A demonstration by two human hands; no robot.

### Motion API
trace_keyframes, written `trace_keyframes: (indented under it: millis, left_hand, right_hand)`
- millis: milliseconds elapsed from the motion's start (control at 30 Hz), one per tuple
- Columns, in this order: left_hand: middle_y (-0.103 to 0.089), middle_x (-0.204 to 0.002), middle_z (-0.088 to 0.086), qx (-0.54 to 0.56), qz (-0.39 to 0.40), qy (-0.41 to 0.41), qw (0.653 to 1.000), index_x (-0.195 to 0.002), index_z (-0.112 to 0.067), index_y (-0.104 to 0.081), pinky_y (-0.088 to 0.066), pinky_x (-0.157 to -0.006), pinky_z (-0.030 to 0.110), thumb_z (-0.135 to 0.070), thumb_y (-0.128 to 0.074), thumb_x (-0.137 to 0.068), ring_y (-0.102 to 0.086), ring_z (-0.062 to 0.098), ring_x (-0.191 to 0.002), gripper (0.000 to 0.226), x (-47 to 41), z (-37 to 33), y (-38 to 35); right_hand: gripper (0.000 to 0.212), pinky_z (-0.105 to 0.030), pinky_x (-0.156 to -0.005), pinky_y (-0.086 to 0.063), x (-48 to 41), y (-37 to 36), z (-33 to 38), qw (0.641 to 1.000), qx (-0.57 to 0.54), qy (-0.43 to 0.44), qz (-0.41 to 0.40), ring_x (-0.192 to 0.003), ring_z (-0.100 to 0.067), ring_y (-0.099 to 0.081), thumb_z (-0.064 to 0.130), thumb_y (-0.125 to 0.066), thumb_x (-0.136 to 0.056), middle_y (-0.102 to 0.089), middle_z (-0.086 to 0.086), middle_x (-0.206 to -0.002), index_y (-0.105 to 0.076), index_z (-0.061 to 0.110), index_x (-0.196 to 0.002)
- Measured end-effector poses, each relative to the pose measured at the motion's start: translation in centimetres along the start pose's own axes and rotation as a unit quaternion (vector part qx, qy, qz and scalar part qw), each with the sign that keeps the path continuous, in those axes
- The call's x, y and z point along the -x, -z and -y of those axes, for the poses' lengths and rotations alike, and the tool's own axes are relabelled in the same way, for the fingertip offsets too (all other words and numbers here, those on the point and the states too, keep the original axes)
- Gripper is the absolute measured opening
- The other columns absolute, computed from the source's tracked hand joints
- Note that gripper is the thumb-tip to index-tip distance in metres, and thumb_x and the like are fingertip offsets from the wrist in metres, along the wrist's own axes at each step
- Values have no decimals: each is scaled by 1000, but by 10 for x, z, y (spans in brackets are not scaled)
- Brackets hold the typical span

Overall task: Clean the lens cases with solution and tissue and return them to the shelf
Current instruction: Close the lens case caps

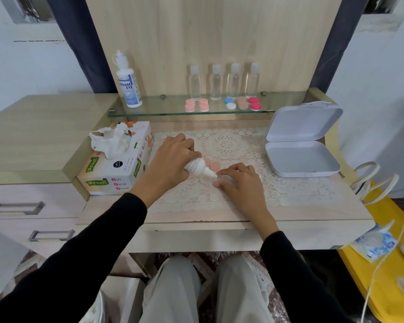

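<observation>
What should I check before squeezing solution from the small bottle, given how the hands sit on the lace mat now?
1. Left hand grips the small bottle: ok.
2. Bottle tilted, nozzle aimed toward the right hand: ok.
3. Nozzle cap off: cannot tell.
4. Lens case held under the nozzle: cannot tell, as the fingers hide that spot. A pink case lies just behind the bottle.
5. Tissue ready, sticking out of the tissue box: ok.
6. Glass shelf has bare glass beside the other cases on it: ok.
</observation>
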State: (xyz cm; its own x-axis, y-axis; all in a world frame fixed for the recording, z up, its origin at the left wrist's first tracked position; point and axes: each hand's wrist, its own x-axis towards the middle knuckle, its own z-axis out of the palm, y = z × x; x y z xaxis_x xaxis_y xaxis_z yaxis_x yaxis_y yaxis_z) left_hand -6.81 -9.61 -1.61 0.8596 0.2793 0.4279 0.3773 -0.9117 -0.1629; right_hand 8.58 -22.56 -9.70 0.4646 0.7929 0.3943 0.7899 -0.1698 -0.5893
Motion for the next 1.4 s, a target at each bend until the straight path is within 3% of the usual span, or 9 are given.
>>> trace_keyframes:
  millis: [400,567,667,800,967,1233,1400]
  left_hand:
    - [-59,-73,4,49,-7,39,998,-96,-15,-75,-29,-61,30,-5,-85,-44,-52,26,-71,54,7,4,-7]
    - [-57,-93,2,123,18,125,984,-116,-19,-66,-30,-69,30,-27,-85,-62,-48,22,-90,58,24,5,-18]
    - [-55,-95,0,193,-2,214,957,-119,-23,-63,-34,-70,30,-32,-86,-62,-50,20,-92,63,34,3,-26]
    - [-62,-103,-3,285,-82,337,893,-116,-22,-62,-44,-75,32,-35,-85,-63,-55,14,-91,59,41,1,-34]
    - [-59,-106,-7,384,-151,422,807,-119,-14,-56,-40,-75,19,-24,-80,-73,-54,11,-93,52,43,-4,-33]
    - [-58,-123,4,410,-160,466,768,-130,-11,-48,-43,-96,34,-23,-72,-82,-53,19,-110,55,49,-3,-40]
    - [-57,-124,0,438,-167,465,751,-132,-14,-47,-44,-101,40,-22,-71,-83,-54,20,-116,56,57,-6,-45]
  right_hand:
    - [32,-34,-81,-42,0,0,0,1000,-2,-2,-1,-97,-13,-44,46,-70,-80,-60,9,-103,-72,28,-107]
    - [31,-35,-82,-42,0,0,1,1000,1,-1,0,-97,-14,-45,44,-70,-81,-60,8,-104,-71,27,-107]
    - [31,-35,-83,-41,-1,0,1,1000,-1,-3,2,-97,-13,-44,44,-69,-81,-60,8,-105,-71,27,-108]
    - [31,-34,-84,-40,0,1,1,1000,-6,-4,2,-97,-12,-43,44,-69,-81,-60,9,-105,-71,27,-107]
    - [30,-32,-84,-39,0,1,1,1000,-12,-7,2,-96,-9,-41,45,-69,-81,-59,10,-104,-72,28,-107]
    - [28,-33,-84,-39,0,1,2,1000,-13,-1,-5,-95,-9,-41,43,-70,-81,-59,10,-102,-72,28,-105]
    - [28,-32,-83,-38,1,1,2,1000,-17,-2,-5,-94,-9,-41,42,-71,-81,-59,10,-102,-72,28,-104]
